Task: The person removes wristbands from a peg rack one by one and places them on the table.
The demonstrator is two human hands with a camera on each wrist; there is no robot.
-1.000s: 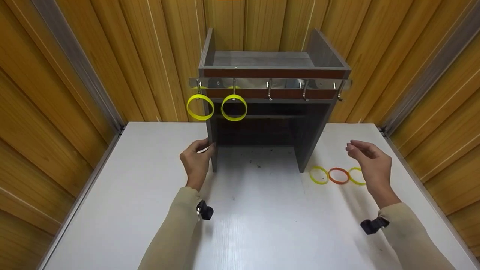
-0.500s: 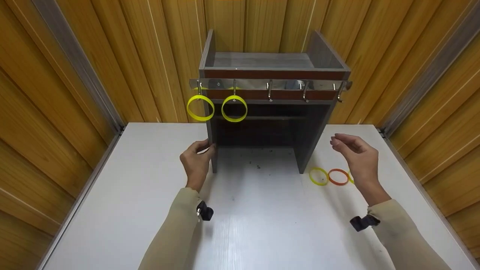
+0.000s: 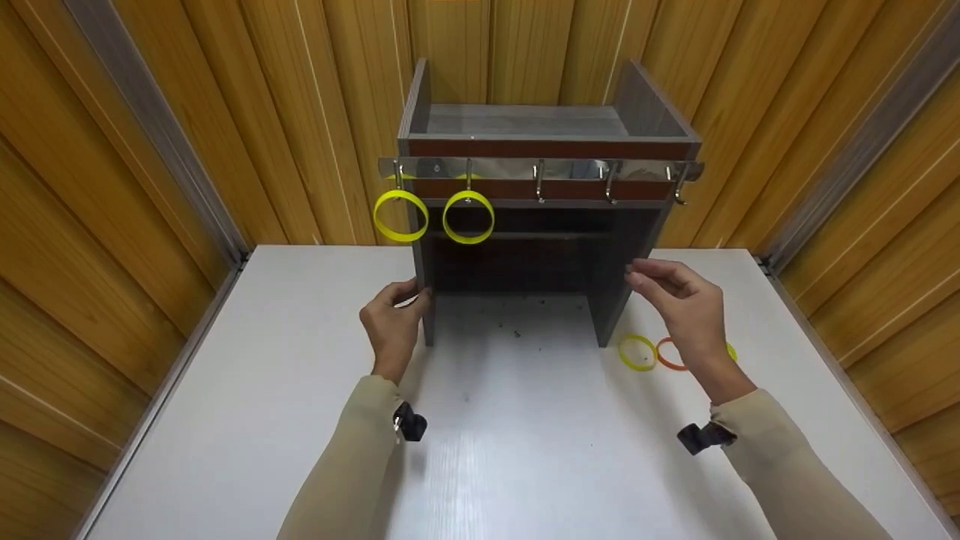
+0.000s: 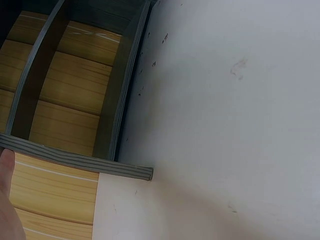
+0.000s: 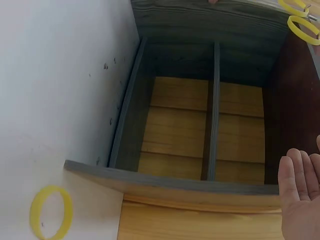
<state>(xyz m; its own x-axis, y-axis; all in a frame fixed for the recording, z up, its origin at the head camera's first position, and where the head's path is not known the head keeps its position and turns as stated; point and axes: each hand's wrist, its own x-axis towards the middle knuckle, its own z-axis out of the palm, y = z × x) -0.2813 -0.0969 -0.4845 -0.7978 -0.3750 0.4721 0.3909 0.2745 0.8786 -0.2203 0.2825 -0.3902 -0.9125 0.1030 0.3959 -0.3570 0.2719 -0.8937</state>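
My left hand grips the left side panel of a grey wooden shelf unit, thumb toward the front edge. In the left wrist view only part of this hand shows beside the panel. My right hand is raised near the right side panel, fingers loosely bent and holding nothing; I cannot tell whether it touches the panel. A metal hook rail runs across the unit's front. One yellow ring band hangs from its leftmost hook, another yellow band from the second.
On the white table, right of the unit, lie a yellow band, an orange band and another yellow band, the last two partly hidden by my right hand. Wood-patterned walls enclose the back and sides.
My right hand has moved left and slightly up, toward the unit's right panel, passing over the bands on the table. The left hand keeps its grip in place.
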